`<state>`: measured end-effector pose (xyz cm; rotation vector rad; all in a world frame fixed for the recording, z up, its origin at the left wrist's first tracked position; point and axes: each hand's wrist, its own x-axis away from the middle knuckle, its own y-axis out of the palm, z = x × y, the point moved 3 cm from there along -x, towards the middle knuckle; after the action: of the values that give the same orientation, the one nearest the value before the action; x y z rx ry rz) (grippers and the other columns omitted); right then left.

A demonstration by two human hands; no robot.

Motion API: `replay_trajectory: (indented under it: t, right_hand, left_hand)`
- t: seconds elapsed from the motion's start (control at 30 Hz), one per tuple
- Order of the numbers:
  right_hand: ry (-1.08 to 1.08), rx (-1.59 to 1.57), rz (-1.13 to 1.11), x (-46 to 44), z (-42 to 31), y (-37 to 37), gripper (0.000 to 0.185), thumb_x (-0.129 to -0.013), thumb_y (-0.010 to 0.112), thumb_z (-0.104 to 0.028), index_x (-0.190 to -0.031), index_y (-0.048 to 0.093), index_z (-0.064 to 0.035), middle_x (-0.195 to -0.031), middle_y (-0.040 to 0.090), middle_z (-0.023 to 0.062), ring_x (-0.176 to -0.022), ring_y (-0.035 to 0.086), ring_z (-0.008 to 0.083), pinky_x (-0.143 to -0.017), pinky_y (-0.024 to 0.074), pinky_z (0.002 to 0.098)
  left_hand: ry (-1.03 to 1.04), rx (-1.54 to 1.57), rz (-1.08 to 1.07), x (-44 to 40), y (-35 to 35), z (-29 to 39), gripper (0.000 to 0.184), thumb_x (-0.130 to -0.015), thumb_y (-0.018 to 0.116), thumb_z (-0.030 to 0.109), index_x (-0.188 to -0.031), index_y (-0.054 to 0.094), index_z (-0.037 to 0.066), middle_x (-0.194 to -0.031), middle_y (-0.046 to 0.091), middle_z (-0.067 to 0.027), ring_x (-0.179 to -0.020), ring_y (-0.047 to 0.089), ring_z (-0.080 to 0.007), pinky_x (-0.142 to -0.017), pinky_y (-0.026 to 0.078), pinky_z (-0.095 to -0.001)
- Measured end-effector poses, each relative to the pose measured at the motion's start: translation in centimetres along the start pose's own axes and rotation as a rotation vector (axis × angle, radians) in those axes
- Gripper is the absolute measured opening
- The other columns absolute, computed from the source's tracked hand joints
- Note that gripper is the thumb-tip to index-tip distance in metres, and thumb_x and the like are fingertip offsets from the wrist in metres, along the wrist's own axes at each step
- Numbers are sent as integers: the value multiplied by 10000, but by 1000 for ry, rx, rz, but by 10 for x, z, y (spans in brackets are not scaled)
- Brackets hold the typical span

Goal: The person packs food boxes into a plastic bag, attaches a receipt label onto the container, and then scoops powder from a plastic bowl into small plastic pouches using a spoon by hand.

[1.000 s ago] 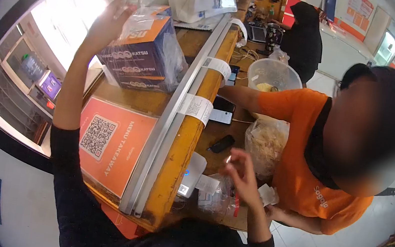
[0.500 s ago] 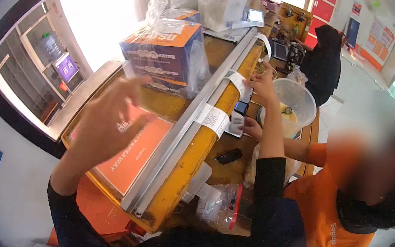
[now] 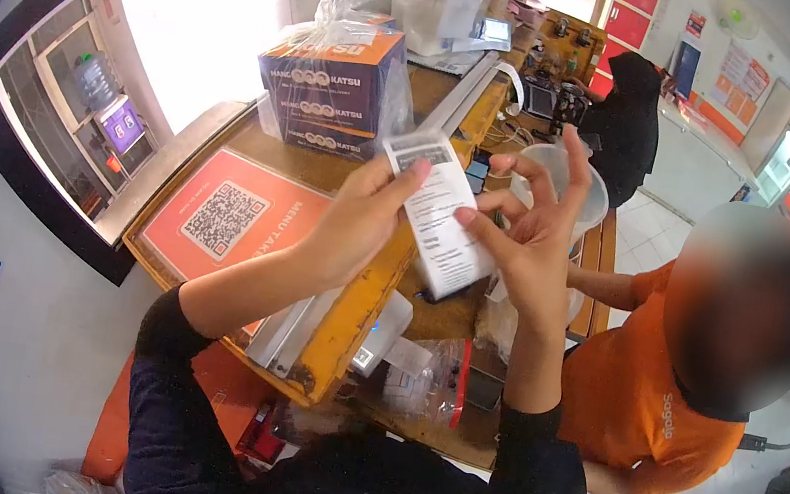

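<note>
A printed white paper receipt [image 3: 439, 218] is held up above the counter between my two hands. My left hand [image 3: 357, 227] grips its upper left side, thumb on the printed face and fingers behind. At the right edge, my right hand [image 3: 536, 252] pinches the paper with the thumb, its other fingers raised and spread. Under my left forearm lies an orange menu sheet with a QR code [image 3: 225, 218]. Another paper slip [image 3: 513, 87] curls over the metal rail [image 3: 462, 95] farther back.
Printed boxes in clear plastic [image 3: 326, 91] stand on the counter [image 3: 334, 355]. A co-worker in an orange shirt [image 3: 653, 385] is at right, near a clear tub [image 3: 595, 189]. A person in black [image 3: 624, 128] is farther back. A plastic bag [image 3: 421, 387] lies below the counter's edge.
My right hand has come back from the rail toward me. My left hand has moved right from above the menu sheet, and both now hold the receipt. The co-worker's hand has drawn back.
</note>
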<state>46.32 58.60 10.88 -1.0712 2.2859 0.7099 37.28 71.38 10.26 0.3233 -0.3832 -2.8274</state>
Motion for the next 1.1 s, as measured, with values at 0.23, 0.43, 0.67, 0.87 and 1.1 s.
replay_trajectory:
  t: [0.23, 0.43, 0.67, 0.87, 1.1]
  right_hand:
    - [-149, 44, 133, 18, -25, 18, 747, -779, 649, 15, -1371, 203, -77, -1065, 609, 194, -1093, 545, 293, -947, 403, 390]
    - [-153, 355, -54, 15, -5, 57, 763, -793, 672, -76, -1373, 179, -31, -1179, 541, 199, -1140, 505, 292, -984, 363, 392]
    - [371, 33, -229, 29, 22, 79, 717, -803, 626, -2, -1367, 185, -33, -915, 650, 173, -849, 629, 177, -744, 488, 281]
    - [288, 156, -217, -37, 23, 59, 692, -783, 652, -10, -1338, 239, -20, -788, 643, 117, -721, 633, 164, -614, 515, 276]
    - [207, 139, 15, -160, 75, 65, 646, -771, 645, -7, -1289, 260, 8, -763, 581, 102, -644, 609, 169, -538, 546, 293]
  left_hand:
    - [283, -262, -49, 44, 8, 22, 291, -920, 468, 37, -1200, 406, -16, -1057, 580, -79, -970, 573, -119, -825, 475, -269]
    - [302, -341, -61, 70, 7, 16, 317, -911, 476, 14, -1215, 398, -27, -1104, 550, -77, -996, 526, -86, -840, 456, -257]
    - [245, 131, 263, 40, -70, 68, 262, -886, 549, 119, -1119, 516, 4, -974, 616, -88, -961, 592, -171, -845, 489, -299]
    - [429, -64, 463, 6, -158, 116, 258, -853, 592, 183, -1050, 569, 18, -938, 607, -92, -886, 584, -185, -798, 486, -314]
    - [282, -220, 683, -50, -249, 125, 334, -790, 624, 324, -1014, 607, 76, -949, 564, -26, -896, 516, -157, -763, 384, -302]
